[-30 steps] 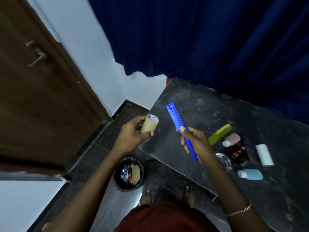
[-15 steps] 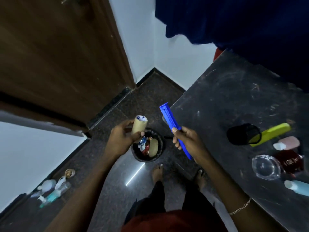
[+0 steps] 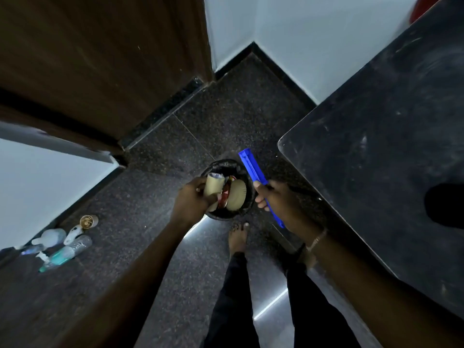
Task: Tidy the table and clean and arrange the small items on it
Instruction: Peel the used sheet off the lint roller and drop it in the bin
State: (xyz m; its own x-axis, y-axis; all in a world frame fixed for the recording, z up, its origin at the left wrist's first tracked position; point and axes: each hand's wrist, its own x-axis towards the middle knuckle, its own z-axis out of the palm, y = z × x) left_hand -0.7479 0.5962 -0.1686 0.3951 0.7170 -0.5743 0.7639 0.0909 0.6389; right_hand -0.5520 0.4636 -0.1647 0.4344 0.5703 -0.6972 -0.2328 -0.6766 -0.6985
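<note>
Your left grip (image 3: 190, 204) curls round the tan tube (image 3: 213, 188), capped end pointing up and away, over the black bin (image 3: 226, 162). Your right grip (image 3: 276, 197) clasps the blue strip (image 3: 251, 168), long axis slanting away and leftward, beside the counter (image 3: 376, 146) edge.

You wear a thin, pale metal chain bracelet (image 3: 316, 239) just behind your right hand (image 3: 277, 198). Below that hand, black trousers (image 3: 232, 297) run to your bare feet (image 3: 238, 233).

Rt edge cuts off black obj (image 3: 445, 207); floor bottles (image 3: 57, 244) blurry.
</note>
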